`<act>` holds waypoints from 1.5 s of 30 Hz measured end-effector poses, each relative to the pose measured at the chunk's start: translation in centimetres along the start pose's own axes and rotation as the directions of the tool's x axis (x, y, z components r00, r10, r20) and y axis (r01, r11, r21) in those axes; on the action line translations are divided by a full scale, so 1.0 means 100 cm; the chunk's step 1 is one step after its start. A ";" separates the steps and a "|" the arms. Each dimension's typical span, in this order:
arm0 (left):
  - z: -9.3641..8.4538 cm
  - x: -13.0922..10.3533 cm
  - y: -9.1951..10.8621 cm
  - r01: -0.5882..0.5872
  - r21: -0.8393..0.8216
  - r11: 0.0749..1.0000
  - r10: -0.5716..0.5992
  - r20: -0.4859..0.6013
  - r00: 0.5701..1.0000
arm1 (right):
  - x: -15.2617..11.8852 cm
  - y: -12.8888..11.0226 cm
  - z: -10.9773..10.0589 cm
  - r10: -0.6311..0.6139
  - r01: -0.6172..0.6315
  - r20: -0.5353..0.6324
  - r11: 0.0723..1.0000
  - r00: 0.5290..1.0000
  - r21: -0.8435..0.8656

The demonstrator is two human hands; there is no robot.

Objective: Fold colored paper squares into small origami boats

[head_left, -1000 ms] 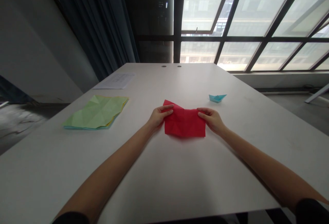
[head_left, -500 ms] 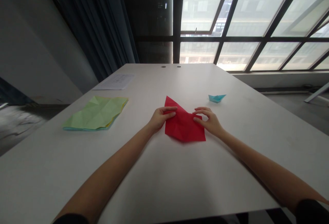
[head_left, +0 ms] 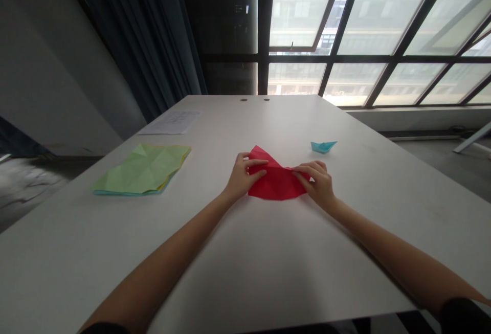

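Between my two hands is a sheet of red paper [head_left: 276, 183], bent and creased, held just over the white table [head_left: 268, 252]. My left hand [head_left: 242, 174] grips its left side, thumb in front and fingers reaching over the sheet. On the right, my right hand [head_left: 316, 179] pinches the paper's upper edge between thumb and fingers. The far left part of the sheet rises to a peak, while its lower edge curves towards me. A small folded blue paper boat [head_left: 323, 147] sits on the table beyond my right hand.
To the left lies a stack of creased paper sheets [head_left: 143, 170], green on top with yellow and blue edges below. A printed white page [head_left: 171, 123] is farther back. Dark blue curtains [head_left: 141, 37] hang behind the left side, and windows [head_left: 364, 27] fill the right.
My right hand has closed onto the red paper's edge, where its fingers were looser before. The sheet's lower edge has lifted and folded up, so it looks shorter.
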State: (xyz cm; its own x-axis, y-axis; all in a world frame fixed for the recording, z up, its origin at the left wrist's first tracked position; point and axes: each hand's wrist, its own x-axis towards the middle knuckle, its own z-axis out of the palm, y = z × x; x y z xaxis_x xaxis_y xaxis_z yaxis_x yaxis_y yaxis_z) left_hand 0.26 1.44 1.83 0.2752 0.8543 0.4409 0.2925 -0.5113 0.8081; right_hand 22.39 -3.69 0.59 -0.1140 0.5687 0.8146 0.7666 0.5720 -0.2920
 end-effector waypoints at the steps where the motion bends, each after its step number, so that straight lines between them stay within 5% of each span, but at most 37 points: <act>1: 0.001 -0.001 0.002 -0.058 0.120 0.991 0.065 -0.055 0.996 | -0.001 0.000 0.000 -0.018 0.018 -0.004 1.000 1.000 -0.020; 3: 0.001 -0.004 0.008 -0.173 0.330 0.928 0.215 -0.096 0.972 | -0.002 0.001 0.000 -0.049 0.049 0.000 0.997 0.999 -0.052; 6: 0.001 -0.006 0.015 -0.361 0.512 0.779 0.420 0.001 0.907 | -0.002 0.000 0.000 -0.089 0.089 0.008 0.993 0.996 -0.076; 11: 0.000 -0.007 0.019 -0.542 0.572 0.616 0.577 0.140 0.804 | -0.003 -0.004 -0.001 -0.124 0.124 0.005 0.989 0.992 -0.084; 15: -0.001 -0.008 0.020 -0.604 0.551 0.577 0.613 0.197 0.765 | -0.003 -0.007 -0.001 -0.139 0.138 -0.005 0.987 0.990 -0.081; 40: 0.004 -0.013 0.021 -0.646 0.478 0.595 0.607 0.261 0.751 | -0.002 -0.008 -0.002 -0.177 0.180 0.049 0.981 0.983 -0.067; 45: 0.006 -0.017 0.023 -0.611 0.421 0.671 0.543 0.281 0.791 | -0.002 -0.010 -0.003 -0.189 0.193 0.090 0.980 0.978 -0.038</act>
State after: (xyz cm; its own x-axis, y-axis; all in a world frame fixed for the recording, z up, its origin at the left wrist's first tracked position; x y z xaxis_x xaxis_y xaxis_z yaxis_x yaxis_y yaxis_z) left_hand 1.03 -1.27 2.68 0.6343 0.3716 0.6779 0.4136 -0.9040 0.1086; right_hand 21.81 -4.56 0.83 -0.3132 0.5007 0.8070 0.7538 0.6479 -0.1095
